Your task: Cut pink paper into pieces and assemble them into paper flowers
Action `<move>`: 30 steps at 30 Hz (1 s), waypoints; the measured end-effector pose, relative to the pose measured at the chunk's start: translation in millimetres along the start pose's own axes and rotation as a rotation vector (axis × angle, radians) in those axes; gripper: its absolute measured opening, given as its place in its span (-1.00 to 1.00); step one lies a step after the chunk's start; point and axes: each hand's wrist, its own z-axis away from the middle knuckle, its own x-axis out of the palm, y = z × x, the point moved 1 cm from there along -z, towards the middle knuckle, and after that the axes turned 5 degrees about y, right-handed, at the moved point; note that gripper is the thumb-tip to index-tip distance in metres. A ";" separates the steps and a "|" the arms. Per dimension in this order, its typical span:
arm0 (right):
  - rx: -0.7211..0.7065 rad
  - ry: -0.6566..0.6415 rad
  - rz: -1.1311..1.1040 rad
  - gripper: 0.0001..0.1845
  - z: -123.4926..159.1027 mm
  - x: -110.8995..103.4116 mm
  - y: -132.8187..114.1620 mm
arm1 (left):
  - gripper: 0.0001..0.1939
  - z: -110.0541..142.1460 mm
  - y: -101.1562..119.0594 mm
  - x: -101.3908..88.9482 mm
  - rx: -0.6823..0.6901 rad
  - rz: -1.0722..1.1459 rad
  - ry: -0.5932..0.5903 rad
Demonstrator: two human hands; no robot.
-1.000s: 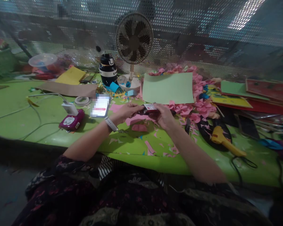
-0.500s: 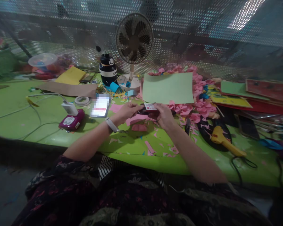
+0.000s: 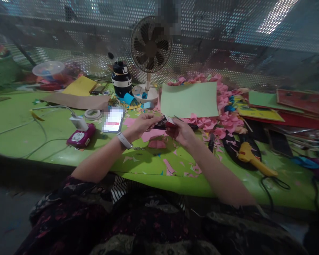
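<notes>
In front of me, above the green table (image 3: 154,166), both hands are together. My right hand (image 3: 183,132) is closed around a small flat red-and-white packet (image 3: 171,122), tilted between thumb and fingers. My left hand (image 3: 147,122), with a pale watch on its wrist, pinches at the packet's left end; something small and dark shows at its fingertips, too small to name. Under the hands lies a dark strip-like thing, partly hidden. Pink paper pieces (image 3: 156,143) lie just below them, and a pale green sheet (image 3: 190,99) is behind.
A phone (image 3: 113,119), a tape roll (image 3: 93,114) and a purple box with a charger (image 3: 81,136) lie left. A fan (image 3: 151,44) and a dark bottle (image 3: 121,79) stand behind. Pink paper flowers (image 3: 223,92) and a yellow glue gun (image 3: 251,157) are right.
The packet in my right hand has tilted, its white face turning away and more red showing. My left fingers have shifted slightly at its left end.
</notes>
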 end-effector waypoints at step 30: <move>-0.148 -0.066 0.197 -0.92 -3.6 -7.0 5.3 | -0.57 -9.3 -8.0 -9.8 0.081 -0.383 0.213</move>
